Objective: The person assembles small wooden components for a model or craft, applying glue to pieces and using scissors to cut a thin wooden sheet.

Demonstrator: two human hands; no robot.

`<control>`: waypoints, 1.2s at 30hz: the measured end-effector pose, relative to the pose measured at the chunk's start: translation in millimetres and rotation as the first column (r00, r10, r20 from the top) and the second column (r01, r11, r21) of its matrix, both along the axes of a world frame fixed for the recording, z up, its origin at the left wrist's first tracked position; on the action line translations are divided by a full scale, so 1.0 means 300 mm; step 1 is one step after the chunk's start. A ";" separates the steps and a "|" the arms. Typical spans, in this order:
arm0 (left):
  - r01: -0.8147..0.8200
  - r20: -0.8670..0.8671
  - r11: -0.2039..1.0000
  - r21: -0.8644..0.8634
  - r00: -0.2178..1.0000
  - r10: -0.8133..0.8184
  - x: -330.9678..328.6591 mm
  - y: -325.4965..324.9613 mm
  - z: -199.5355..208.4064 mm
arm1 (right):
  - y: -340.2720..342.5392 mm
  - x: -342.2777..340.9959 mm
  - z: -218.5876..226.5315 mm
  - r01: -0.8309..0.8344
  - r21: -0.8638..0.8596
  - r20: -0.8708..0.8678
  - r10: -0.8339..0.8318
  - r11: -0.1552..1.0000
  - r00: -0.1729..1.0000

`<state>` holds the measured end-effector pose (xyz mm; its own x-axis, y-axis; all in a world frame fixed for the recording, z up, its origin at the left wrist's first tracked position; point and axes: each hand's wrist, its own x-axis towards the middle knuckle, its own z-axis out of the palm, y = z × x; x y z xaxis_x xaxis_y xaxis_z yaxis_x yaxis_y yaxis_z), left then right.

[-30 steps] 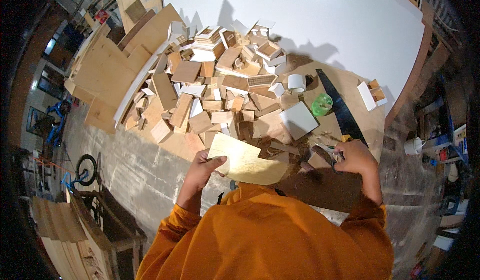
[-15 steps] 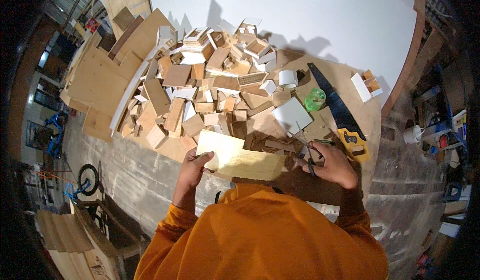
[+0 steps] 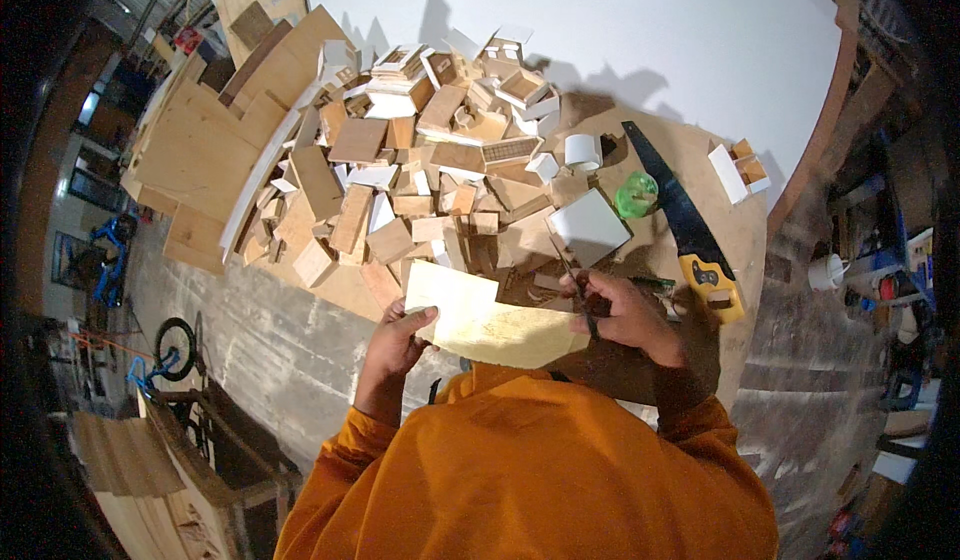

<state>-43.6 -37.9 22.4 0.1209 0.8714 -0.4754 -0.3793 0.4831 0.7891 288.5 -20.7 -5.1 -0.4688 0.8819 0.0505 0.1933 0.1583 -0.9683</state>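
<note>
My left hand (image 3: 398,338) pinches the left end of a thin, pale yellow sheet (image 3: 488,328), thumb on top. The sheet has a step cut out of its upper right side; I cannot tell whether it is paper or veneer. In my right hand (image 3: 630,318) is a pair of dark-handled scissors (image 3: 567,266), blades pointing away from me, close to the sheet's right end. The bench edge and a heap of wooden offcuts (image 3: 392,242) lie just beyond both hands.
A handsaw (image 3: 672,200) with a yellow handle lies at the right, beside a green transparent container (image 3: 636,196) and a white roll (image 3: 582,152). Plywood sheets (image 3: 205,170) lean at the left. A white panel (image 3: 600,30) spans the back.
My right hand has moved left with the scissors, up to the right end of the sheet. The left hand and the sheet have shifted slightly right.
</note>
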 end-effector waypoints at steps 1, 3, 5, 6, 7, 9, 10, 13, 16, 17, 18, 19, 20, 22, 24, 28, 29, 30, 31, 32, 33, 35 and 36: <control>-0.001 0.001 1.000 0.000 1.000 0.001 0.006 0.002 0.004 | -0.015 -0.019 0.004 -0.011 -0.186 -0.128 -0.013 0.983 0.992; 0.000 -0.064 1.000 0.015 0.998 0.001 0.001 -0.012 0.009 | -0.020 -0.033 0.031 -0.067 -0.306 -0.007 0.068 0.950 0.998; 0.009 -0.120 0.999 0.032 0.993 -0.006 -0.006 -0.031 0.001 | -0.042 -0.049 0.008 -0.080 -0.264 -0.017 0.079 0.961 0.997; 0.018 -0.145 0.999 0.041 0.989 -0.012 -0.014 -0.040 -0.017 | -0.052 -0.049 -0.011 -0.090 -0.284 -0.020 0.088 0.954 0.996; 0.028 -0.169 0.998 0.051 0.985 -0.019 -0.022 -0.044 -0.037 | -0.059 -0.045 -0.024 -0.098 -0.305 -0.022 0.096 0.947 0.995; 0.060 -0.194 0.998 0.005 0.979 -0.057 -0.043 -0.060 -0.075 | -0.068 -0.052 -0.047 -0.105 -0.306 -0.025 0.102 0.946 0.994; 0.075 -0.206 0.997 -0.018 0.976 -0.078 -0.054 -0.069 -0.091 | -0.072 -0.055 -0.057 -0.096 -0.284 -0.021 0.094 0.954 0.995; -0.036 -0.139 0.999 -0.003 0.990 0.035 -0.005 -0.055 -0.080 | -0.077 -0.060 -0.064 0.010 -0.195 0.044 -0.001 0.981 0.999; -0.135 -0.130 0.990 0.051 0.981 0.140 0.009 -0.028 -0.072 | -0.054 -0.056 -0.027 0.141 -0.384 0.010 -0.148 0.912 0.989; -0.140 -0.145 0.985 0.098 0.977 0.153 0.009 -0.012 -0.074 | -0.036 -0.055 -0.020 0.172 -0.494 -0.012 -0.204 0.852 0.979; -0.124 -0.183 0.986 0.114 0.973 0.144 -0.004 -0.001 -0.083 | -0.020 -0.058 -0.022 0.223 -0.446 -0.041 -0.269 0.867 0.962; -0.109 -0.221 0.986 0.128 0.966 0.136 -0.026 0.006 -0.094 | -0.003 -0.064 -0.033 0.276 -0.398 -0.075 -0.330 0.875 0.941; -0.087 -0.256 0.986 0.145 0.959 0.122 -0.027 0.019 -0.084 | 0.014 -0.068 -0.051 0.335 -0.347 -0.111 -0.394 0.876 0.913; -0.167 -0.213 0.969 0.184 0.955 0.205 -0.019 0.011 -0.063 | 0.054 -0.069 -0.084 0.424 -0.319 -0.074 -0.468 0.848 0.880; -0.298 -0.127 0.925 0.234 0.934 0.334 0.003 0.004 -0.028 | 0.095 -0.106 -0.019 0.453 -0.238 -0.204 -0.501 0.859 0.841; -0.316 -0.204 0.753 0.577 0.837 0.508 0.010 -0.044 0.061 | 0.129 -0.163 0.082 0.426 -0.435 -0.262 -0.564 0.793 0.783; -0.222 -0.262 0.689 0.690 0.810 0.524 0.021 -0.047 0.085 | 0.140 -0.156 0.061 0.394 -0.410 -0.296 -0.528 0.823 0.796; -0.116 -0.320 0.610 0.784 0.766 0.557 0.026 -0.057 0.118 | 0.140 -0.170 0.076 0.372 -0.442 -0.306 -0.527 0.817 0.793; 0.063 -0.410 0.525 0.849 0.706 0.577 0.031 -0.064 0.141 | 0.134 -0.190 0.097 0.349 -0.473 -0.315 -0.525 0.809 0.791; 0.155 -0.479 0.505 0.849 0.630 0.611 0.032 -0.076 0.143 | 0.128 -0.212 0.110 0.319 -0.501 -0.325 -0.517 0.804 0.792; 0.249 -0.536 0.487 0.837 0.555 0.636 0.047 -0.078 0.141 | 0.128 -0.211 0.087 0.297 -0.491 -0.326 -0.489 0.819 0.809; 0.341 -0.609 0.505 0.793 0.485 0.628 0.064 -0.075 0.093 | 0.150 -0.179 -0.075 0.360 -0.171 -0.198 -0.390 0.917 0.899; 0.364 -0.637 0.523 0.771 0.438 0.634 0.064 -0.079 0.057 | 0.152 -0.187 -0.098 0.346 -0.006 -0.121 -0.344 0.938 0.931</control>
<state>-24.3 -61.7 39.4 -0.0209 0.8031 0.5955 0.6582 -0.4373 0.6128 232.5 25.0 -34.6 -0.1258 0.9868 0.1017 0.1231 0.1173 -0.9854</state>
